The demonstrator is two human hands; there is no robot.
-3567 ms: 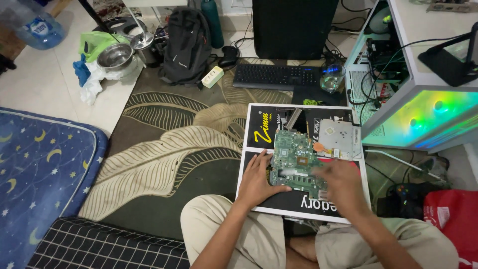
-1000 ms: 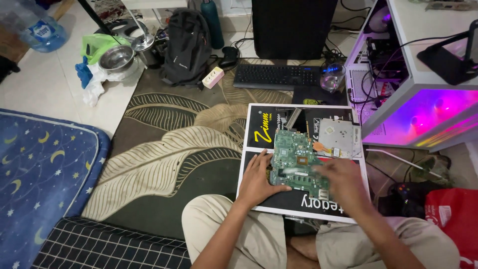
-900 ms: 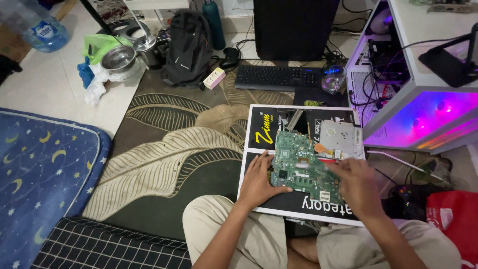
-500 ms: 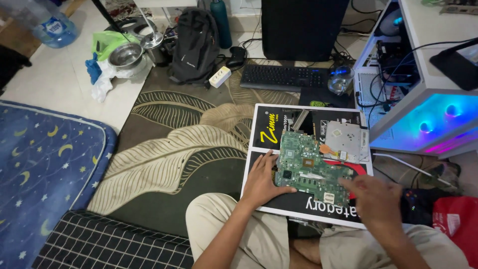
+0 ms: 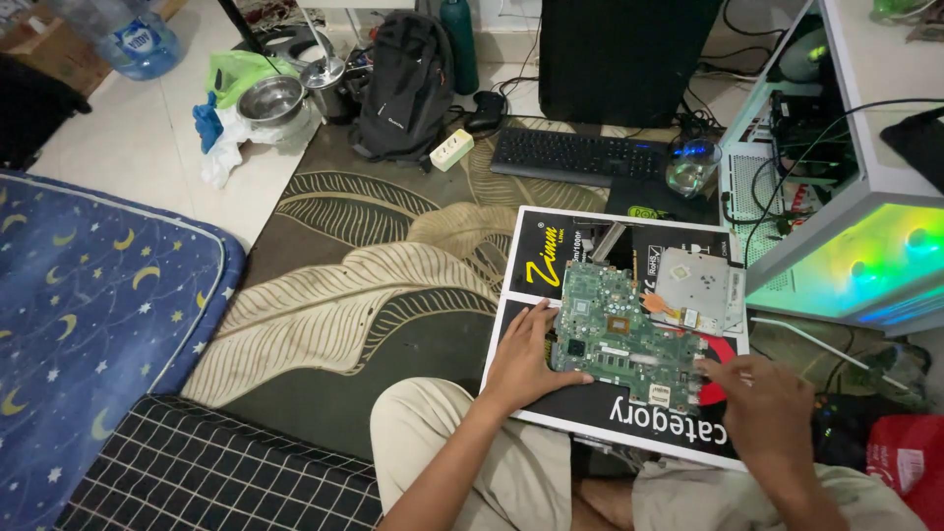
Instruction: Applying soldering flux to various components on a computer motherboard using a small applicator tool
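Green board [image 5: 623,332] (chips, slots, copper heat pipe at its right) lay flat on black box [image 5: 551,258]. Left hand [image 5: 526,356] pressed its left edge, fingers spread; right hand [image 5: 766,405] touched its right corner, gripping nothing.

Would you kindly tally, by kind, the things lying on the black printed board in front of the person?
Green circuit board: 1, left hand at its left edge, right hand at its lower right corner
Silver flat drive: 1
Loose grey metal strip: 1
Total: 3, all on the black printed board
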